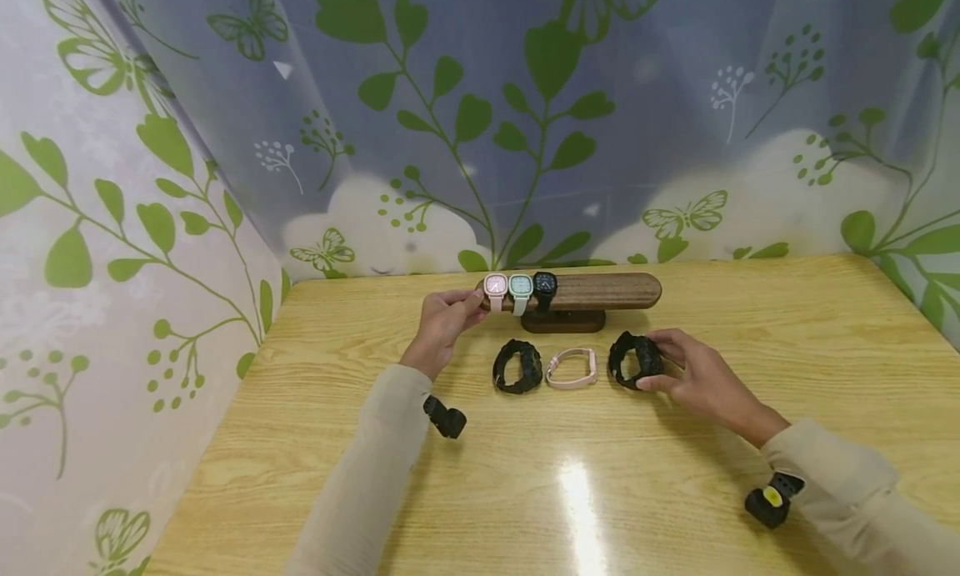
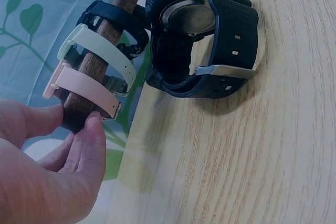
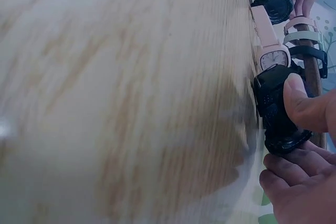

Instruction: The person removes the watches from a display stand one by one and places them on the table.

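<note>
A wooden watch stand (image 1: 615, 291) has a pink watch (image 1: 496, 286), a mint-green watch (image 1: 521, 287) and a black watch (image 1: 545, 284) strapped side by side on the left of its bar. My left hand (image 1: 447, 326) pinches the bar's left end between thumb and fingers, beside the pink strap (image 2: 86, 88). With thumb and fingers, my right hand (image 1: 705, 380) holds a chunky black watch (image 3: 281, 106) at the table, strap buckled in a loop. Left of it are a pink watch (image 1: 573, 383) and another chunky black watch (image 1: 531, 368).
The light wood table (image 1: 480, 493) runs back to a leaf-patterned curtain (image 1: 637, 101), with a similar curtain (image 1: 112, 251) at the left. The stand's base (image 1: 562, 321) is near the back edge, behind the row of loose watches.
</note>
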Tool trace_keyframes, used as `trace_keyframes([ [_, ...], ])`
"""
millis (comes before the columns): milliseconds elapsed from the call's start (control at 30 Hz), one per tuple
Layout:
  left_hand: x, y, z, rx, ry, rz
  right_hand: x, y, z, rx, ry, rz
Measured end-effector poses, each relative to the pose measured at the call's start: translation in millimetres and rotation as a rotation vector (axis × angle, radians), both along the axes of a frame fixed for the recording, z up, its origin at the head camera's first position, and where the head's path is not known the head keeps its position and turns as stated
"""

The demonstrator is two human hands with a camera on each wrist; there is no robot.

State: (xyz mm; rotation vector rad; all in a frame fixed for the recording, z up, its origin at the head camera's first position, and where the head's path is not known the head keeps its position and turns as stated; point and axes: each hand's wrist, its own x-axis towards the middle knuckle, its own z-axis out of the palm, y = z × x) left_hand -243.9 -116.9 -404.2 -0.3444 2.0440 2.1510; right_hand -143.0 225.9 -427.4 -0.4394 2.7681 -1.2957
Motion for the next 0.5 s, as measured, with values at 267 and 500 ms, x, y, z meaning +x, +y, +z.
trace_keyframes([
  [267, 0.5, -0.2, 0.7, 0.004, 0.006, -0.007, -1.6, -2.7, 0.9, 0.019, -0.056, 0.032],
  [500, 0.7, -0.5, 1.3, 0.002, 0.001, -0.010, -3.2, -4.9, 0.8, 0.062, -0.055, 0.045],
])
